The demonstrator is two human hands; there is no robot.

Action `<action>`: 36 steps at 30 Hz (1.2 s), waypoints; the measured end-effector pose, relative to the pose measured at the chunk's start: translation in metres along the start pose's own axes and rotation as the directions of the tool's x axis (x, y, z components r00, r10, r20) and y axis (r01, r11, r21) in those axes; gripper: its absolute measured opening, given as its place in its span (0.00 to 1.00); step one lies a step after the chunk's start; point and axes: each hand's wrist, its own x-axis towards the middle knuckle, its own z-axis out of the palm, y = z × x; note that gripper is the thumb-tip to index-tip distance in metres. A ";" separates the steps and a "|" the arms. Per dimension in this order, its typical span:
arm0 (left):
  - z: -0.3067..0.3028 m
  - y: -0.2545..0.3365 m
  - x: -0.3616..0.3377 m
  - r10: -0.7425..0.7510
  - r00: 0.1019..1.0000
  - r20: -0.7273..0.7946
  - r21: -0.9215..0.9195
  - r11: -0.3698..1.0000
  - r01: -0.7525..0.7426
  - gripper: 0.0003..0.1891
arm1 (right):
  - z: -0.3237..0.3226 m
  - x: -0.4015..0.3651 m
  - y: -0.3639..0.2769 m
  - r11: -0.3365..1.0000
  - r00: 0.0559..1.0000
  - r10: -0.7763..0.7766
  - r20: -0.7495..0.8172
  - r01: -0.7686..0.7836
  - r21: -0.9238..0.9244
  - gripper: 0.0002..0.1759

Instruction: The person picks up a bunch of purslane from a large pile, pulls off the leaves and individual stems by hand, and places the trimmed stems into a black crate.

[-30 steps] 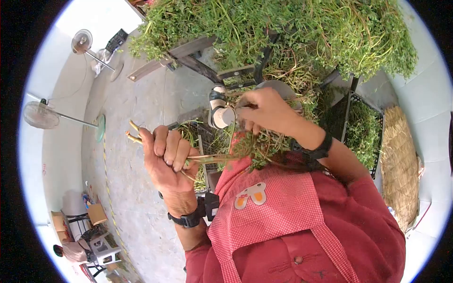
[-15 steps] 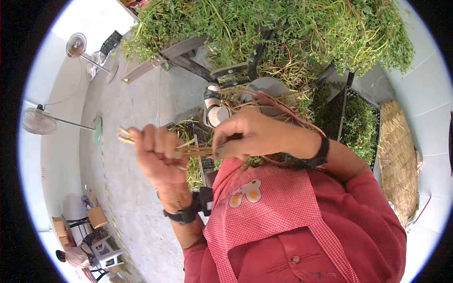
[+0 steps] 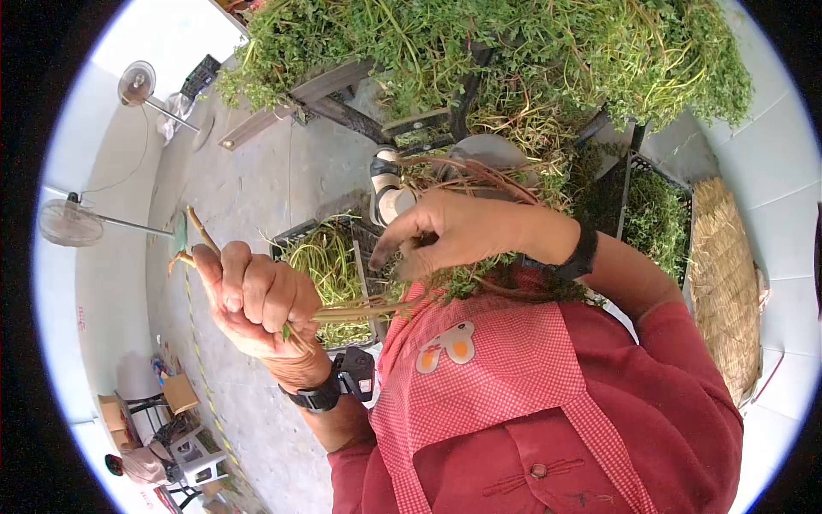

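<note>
My left hand (image 3: pixel 261 295) is closed round a bunch of leafy green stems (image 3: pixel 364 313). Cut stem ends stick out past its fingers on the far left, and the stems run right, across the front of my apron (image 3: pixel 488 360). Their leafy part (image 3: pixel 462 283) shows below my right wrist. My right hand (image 3: pixel 449 231) hovers above the stems, thumb and fingers curved and apart, with nothing visible between them. Reddish stems (image 3: pixel 501 178) lie beyond it, near a grey round surface (image 3: pixel 488 152).
A big heap of greens (image 3: pixel 514 51) lies on a dark frame (image 3: pixel 342 116) ahead. Crates of stems (image 3: pixel 330 261) and greens (image 3: pixel 655 223) stand on the floor. Two fans (image 3: pixel 73 221) are at left, a straw bundle (image 3: pixel 723 291) at right. Another person (image 3: pixel 141 463) sits far left.
My right hand has come off the stems and its fingers have spread. My left hand has moved a little down and left, still gripping the bunch.
</note>
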 end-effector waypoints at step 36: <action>-0.015 -0.013 0.006 0.405 0.744 -0.531 0.245 0.914 -0.323 0.18 | 0.028 0.010 0.017 1.000 0.915 0.026 -0.403 -0.029 0.000 0.11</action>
